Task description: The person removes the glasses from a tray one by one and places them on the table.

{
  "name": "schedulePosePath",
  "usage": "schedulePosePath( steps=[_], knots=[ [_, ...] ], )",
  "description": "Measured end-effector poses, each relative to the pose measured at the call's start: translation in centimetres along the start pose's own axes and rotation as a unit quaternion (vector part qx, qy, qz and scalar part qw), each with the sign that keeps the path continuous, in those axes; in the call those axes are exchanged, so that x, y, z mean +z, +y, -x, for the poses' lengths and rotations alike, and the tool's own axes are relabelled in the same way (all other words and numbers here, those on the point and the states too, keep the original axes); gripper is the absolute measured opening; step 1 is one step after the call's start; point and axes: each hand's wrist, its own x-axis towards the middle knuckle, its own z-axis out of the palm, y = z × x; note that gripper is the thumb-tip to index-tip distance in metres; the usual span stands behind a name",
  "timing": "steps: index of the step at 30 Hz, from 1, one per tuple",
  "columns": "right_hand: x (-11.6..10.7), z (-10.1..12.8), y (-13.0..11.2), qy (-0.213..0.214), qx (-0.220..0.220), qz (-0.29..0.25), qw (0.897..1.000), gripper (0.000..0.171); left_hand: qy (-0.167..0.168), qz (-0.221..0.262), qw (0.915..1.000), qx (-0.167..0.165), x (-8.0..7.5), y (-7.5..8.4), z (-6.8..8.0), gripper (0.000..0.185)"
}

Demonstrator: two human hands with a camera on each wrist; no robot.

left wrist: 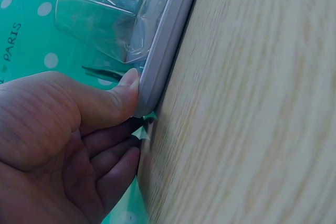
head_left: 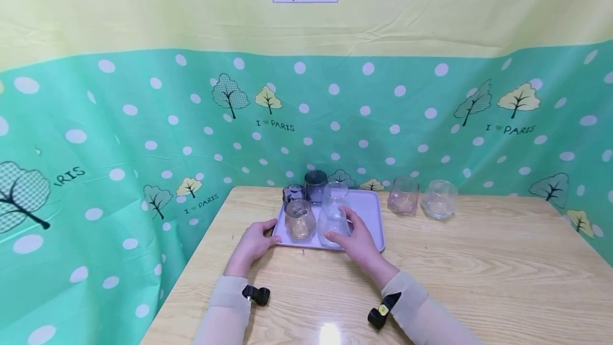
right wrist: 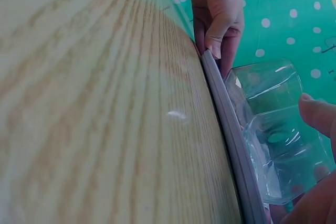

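A person's right hand [head_left: 356, 238] curls thumb and fingers around a clear glass [head_left: 330, 223] at the front of a lilac tray [head_left: 367, 214], the glass lying left of the palm, its long axis upright. The right hand is the nearer; the left hand [head_left: 254, 239] holds the tray's front left corner, thumb on the rim. Whether the gripped glass rests fully on the tray is hard to tell through so much see-through glass. Just behind it stands a second clear glass [head_left: 335, 194], with an amber glass [head_left: 300, 222] close on its left, crowding those two sides. A patterned glass [head_left: 293, 194] and a smoky glass [head_left: 316, 186] fill the rear left. Right of the tray, a pink glass [head_left: 403, 198] and a faceted glass [head_left: 439, 201] stand on the wooden table [head_left: 469, 276], before a green curtain [head_left: 412, 132].
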Motion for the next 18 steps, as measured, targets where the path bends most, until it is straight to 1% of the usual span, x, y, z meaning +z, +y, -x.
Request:
schedulePosePath(
  steps=[14,18],
  knots=[
    [-0.07,-0.04,-0.03,-0.007,0.007,-0.022,1.0,0.081,0.0,0.003,1.0,0.001,0.04,-0.07,-0.17,0.056],
    [0.01,-0.05,0.05,-0.006,0.004,-0.024,1.0,0.084,-0.002,0.005,1.0,0.003,0.05,-0.01,-0.1,0.057]
  ],
)
